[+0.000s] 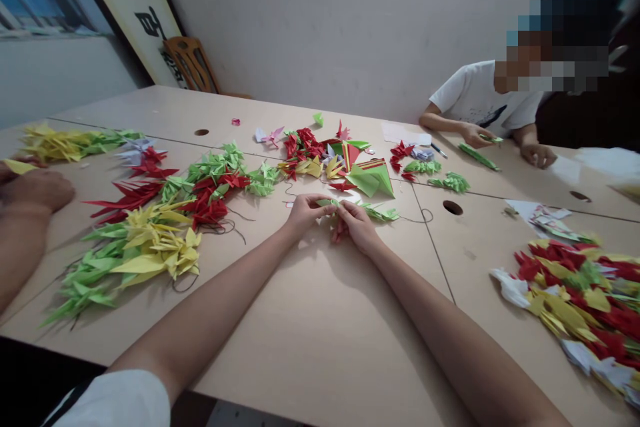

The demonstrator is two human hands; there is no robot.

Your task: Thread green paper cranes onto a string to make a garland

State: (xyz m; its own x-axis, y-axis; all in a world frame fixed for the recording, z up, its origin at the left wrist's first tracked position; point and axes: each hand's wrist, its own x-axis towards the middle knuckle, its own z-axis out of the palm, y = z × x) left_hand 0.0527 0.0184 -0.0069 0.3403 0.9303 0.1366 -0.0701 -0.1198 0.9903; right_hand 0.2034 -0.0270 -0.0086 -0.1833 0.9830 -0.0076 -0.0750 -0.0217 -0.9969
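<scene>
My left hand (309, 212) and my right hand (354, 221) meet over the middle of the table, thumbs and fingers pinched on a small folded piece of green paper (329, 202) between them. Strung green paper cranes (379, 212) lie just right of my right hand, with a dark thread running off to the right. Beyond my hands are a stack of green paper sheets (373, 178) and a pile of red cranes (305, 143). Yellow cranes (160, 243) and green cranes (90, 280) lie in strings left of my left arm.
At the left edge is another person's hand (43, 190) near yellow cranes (63, 141). Across the table, a person in a white shirt (467, 93) handles green paper. A large colourful crane pile (590, 300) lies right. The table (280, 347) has round holes.
</scene>
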